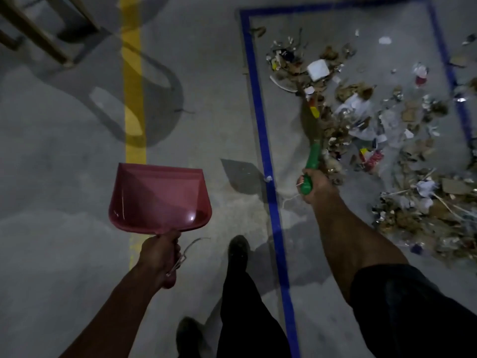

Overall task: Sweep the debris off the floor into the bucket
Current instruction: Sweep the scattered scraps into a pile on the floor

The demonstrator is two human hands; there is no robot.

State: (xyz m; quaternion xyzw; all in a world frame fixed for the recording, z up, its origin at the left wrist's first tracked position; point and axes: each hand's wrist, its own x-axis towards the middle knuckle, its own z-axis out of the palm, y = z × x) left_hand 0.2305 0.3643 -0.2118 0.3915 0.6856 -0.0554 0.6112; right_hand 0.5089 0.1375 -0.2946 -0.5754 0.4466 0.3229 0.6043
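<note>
My left hand [161,250] grips the handle of a red dustpan [158,198], held above the grey floor with its mouth pointing away from me. My right hand [313,183] is closed on the green handle of a hand broom [312,157]; its brown bristles reach up into the debris [361,120]. The debris is a wide scatter of paper scraps, cardboard bits, foil and wrappers, lying inside a rectangle of blue tape [260,125]. No bucket is in view.
A yellow floor line [133,86] runs up the left side. Wooden legs of some furniture [38,32] stand at the top left. My dark shoes [238,250] and trouser legs are at the bottom centre, just left of the blue tape.
</note>
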